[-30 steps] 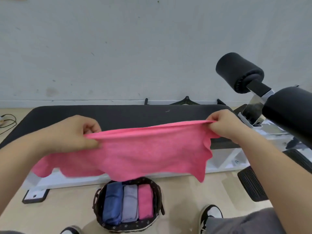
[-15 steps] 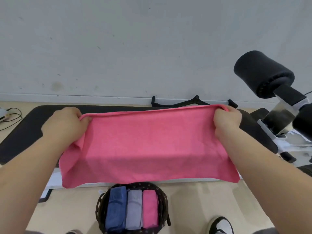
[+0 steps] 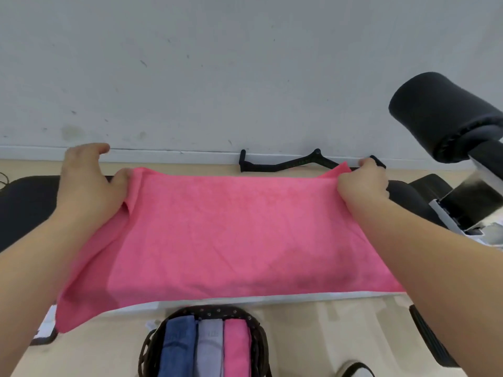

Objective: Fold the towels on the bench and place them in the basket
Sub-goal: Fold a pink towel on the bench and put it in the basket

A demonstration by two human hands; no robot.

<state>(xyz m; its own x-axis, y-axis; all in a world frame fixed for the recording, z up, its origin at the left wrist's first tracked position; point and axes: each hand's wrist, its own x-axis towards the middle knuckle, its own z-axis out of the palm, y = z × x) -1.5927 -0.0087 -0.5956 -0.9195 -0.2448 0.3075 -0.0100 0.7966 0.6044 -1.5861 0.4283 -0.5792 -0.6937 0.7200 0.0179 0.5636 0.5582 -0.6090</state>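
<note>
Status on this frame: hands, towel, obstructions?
Right hand pinches pink towel at far corner; left hand at the other, grip unclear. Towel spread over bench. Basket holds three folded towels; nothing blocking.

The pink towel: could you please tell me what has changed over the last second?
The pink towel, held up before, now lies spread on the bench. The left hand has opened its grip; the right hand still pinches a corner. The basket is unchanged.

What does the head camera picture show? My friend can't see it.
Two hands spread a pink towel over a black bench: the right hand pinches its far corner, the left hand rests at the other. Below, a basket holds folded blue, grey and pink towels.
</note>
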